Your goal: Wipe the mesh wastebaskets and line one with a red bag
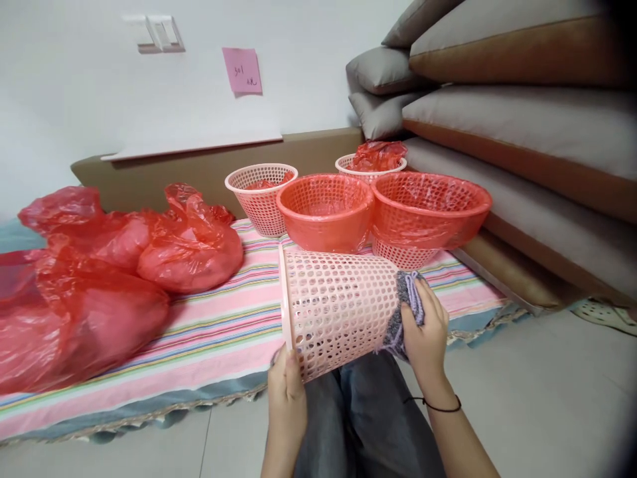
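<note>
Sideways, basket point(343, 305), left grip point(287, 385) at rim point(286, 299), right grip point(426, 325) on cloth point(404, 287)

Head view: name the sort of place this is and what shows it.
Probably a room in a home, perhaps a bedroom: a striped cover is spread like bedding, big cushions are stacked at the right, and what look like switches are on the wall.
</note>
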Tool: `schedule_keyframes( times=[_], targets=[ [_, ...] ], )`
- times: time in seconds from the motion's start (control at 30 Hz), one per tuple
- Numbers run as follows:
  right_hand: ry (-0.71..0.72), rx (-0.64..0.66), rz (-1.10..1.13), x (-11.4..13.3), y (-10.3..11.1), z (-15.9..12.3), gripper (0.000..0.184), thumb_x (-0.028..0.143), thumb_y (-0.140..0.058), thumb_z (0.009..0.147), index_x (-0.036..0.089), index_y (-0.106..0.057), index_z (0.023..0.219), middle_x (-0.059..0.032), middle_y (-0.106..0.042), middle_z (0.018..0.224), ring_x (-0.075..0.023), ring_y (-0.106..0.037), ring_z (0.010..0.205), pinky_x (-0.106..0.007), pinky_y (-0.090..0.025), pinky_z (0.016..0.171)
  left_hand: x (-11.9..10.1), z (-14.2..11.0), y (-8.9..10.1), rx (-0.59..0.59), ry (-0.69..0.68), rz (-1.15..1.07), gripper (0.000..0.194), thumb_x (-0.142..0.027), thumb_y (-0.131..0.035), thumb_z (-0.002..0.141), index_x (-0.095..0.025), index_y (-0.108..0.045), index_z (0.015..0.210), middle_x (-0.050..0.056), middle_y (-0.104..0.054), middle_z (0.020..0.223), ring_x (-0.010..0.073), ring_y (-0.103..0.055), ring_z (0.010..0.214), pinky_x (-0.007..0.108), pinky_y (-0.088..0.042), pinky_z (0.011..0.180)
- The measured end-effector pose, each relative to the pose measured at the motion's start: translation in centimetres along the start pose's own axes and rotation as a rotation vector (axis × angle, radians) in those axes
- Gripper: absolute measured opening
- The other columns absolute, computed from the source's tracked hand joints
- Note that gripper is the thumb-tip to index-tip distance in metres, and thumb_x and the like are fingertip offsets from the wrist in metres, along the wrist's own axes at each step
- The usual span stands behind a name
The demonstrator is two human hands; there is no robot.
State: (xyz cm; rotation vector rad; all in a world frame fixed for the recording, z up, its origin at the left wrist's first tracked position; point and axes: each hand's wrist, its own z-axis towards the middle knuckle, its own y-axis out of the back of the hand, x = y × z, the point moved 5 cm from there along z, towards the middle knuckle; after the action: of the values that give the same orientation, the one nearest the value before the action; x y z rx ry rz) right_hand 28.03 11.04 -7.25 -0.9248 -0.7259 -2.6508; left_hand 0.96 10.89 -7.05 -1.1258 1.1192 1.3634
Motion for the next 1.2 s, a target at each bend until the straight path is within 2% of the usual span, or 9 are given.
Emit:
schedule_keyframes(
  times=[0.13,0.27,0.37,0.47,0.7,0.8,0.93,1.1,1.2],
  targets=[
    [0.094,0.002,-0.061,5.5,-0.6,-1.3,0.041,0.036,-0.05,0.094,0.02,-0.062,0.13,-0.0103,-0.057,0.142,-0.034,-0.044,0.128,-0.059,-0.036,0.108,-0.3,0.0,-0.2,0.006,-0.005,0.003,0.063,-0.066,-0.04,0.094,-0.016,-0.07,0.116,0.013,-0.075,0.102,0.031,-0.064,0.115,0.044,-0.049,0.102],
    [0.327,0.228,0.052,14.0,-1.8,-3.6,0.044,0.028,-0.049,0.092,0.025,-0.056,0.136,-0.0048,-0.053,0.146,-0.0352,-0.039,0.132,-0.056,-0.035,0.107,-0.7,0.1,0.0,-0.006,0.002,0.039,0.063,-0.065,-0.036,0.095,-0.015,-0.069,0.113,0.014,-0.074,0.107,0.0305,-0.064,0.113,0.044,-0.048,0.102],
    [0.387,0.296,0.128,17.0,-1.7,-4.8,0.045,0.024,-0.049,0.092,0.028,-0.055,0.137,-0.0016,-0.052,0.147,-0.035,-0.038,0.133,-0.054,-0.034,0.107,-0.9,-0.2,0.2,-0.046,-0.005,0.126,0.06,-0.065,-0.036,0.095,-0.016,-0.069,0.105,0.014,-0.073,0.109,0.0301,-0.064,0.111,0.042,-0.048,0.1],
    [0.4,0.296,0.112,15.7,-1.5,-4.4,0.044,0.025,-0.05,0.093,0.027,-0.055,0.136,-0.0023,-0.053,0.146,-0.0344,-0.039,0.133,-0.054,-0.033,0.108,-0.6,-0.6,-0.1,-0.027,-0.002,0.094,0.062,-0.066,-0.036,0.094,-0.016,-0.068,0.113,0.014,-0.073,0.111,0.03,-0.066,0.108,0.041,-0.051,0.096],
    [0.034,0.18,-0.068,3.2,-0.7,2.4,0.042,0.03,-0.048,0.091,0.023,-0.062,0.13,-0.0069,-0.057,0.142,-0.0297,-0.046,0.128,-0.053,-0.035,0.11,1.3,-1.4,-0.3,0.015,0.016,0.067,0.063,-0.067,-0.038,0.092,-0.017,-0.07,0.115,0.014,-0.075,0.111,0.0322,-0.068,0.108,0.042,-0.056,0.091],
    [-0.02,0.209,-0.073,1.5,-0.4,4.1,0.045,0.029,-0.048,0.089,0.02,-0.063,0.13,-0.0095,-0.059,0.139,-0.0295,-0.05,0.127,-0.054,-0.037,0.109,1.9,-1.8,-0.2,0.042,0.02,0.07,0.063,-0.068,-0.04,0.091,-0.018,-0.074,0.109,0.013,-0.076,0.107,0.033,-0.071,0.102,0.044,-0.057,0.09],
    [-0.077,0.256,-0.184,5.0,-0.8,3.7,0.044,0.031,-0.05,0.089,0.027,-0.063,0.13,-0.0061,-0.057,0.142,-0.0377,-0.046,0.123,-0.065,-0.039,0.098,1.6,-2.3,-0.5,0.102,-0.01,0.036,0.062,-0.067,-0.037,0.093,-0.02,-0.075,0.108,0.013,-0.076,0.106,0.0327,-0.071,0.101,0.048,-0.054,0.096],
    [0.203,0.336,-0.009,15.2,-2.1,0.8,0.049,0.024,-0.052,0.086,0.028,-0.06,0.134,-0.0017,-0.055,0.144,-0.0363,-0.043,0.127,-0.059,-0.039,0.101,1.4,-2.5,-0.6,0.118,-0.01,0.051,0.063,-0.065,-0.035,0.094,-0.019,-0.073,0.115,0.014,-0.075,0.11,0.0329,-0.069,0.106,0.049,-0.052,0.098],
    [0.26,0.358,0.078,17.9,-2.5,0.2,0.05,0.021,-0.055,0.084,0.029,-0.06,0.133,0.0001,-0.055,0.144,-0.0345,-0.043,0.127,-0.055,-0.039,0.102,1.4,-2.4,-0.2,0.084,-0.006,0.071,0.065,-0.067,-0.034,0.094,-0.019,-0.073,0.116,0.014,-0.074,0.111,0.0334,-0.067,0.109,0.049,-0.053,0.096]
  ],
)
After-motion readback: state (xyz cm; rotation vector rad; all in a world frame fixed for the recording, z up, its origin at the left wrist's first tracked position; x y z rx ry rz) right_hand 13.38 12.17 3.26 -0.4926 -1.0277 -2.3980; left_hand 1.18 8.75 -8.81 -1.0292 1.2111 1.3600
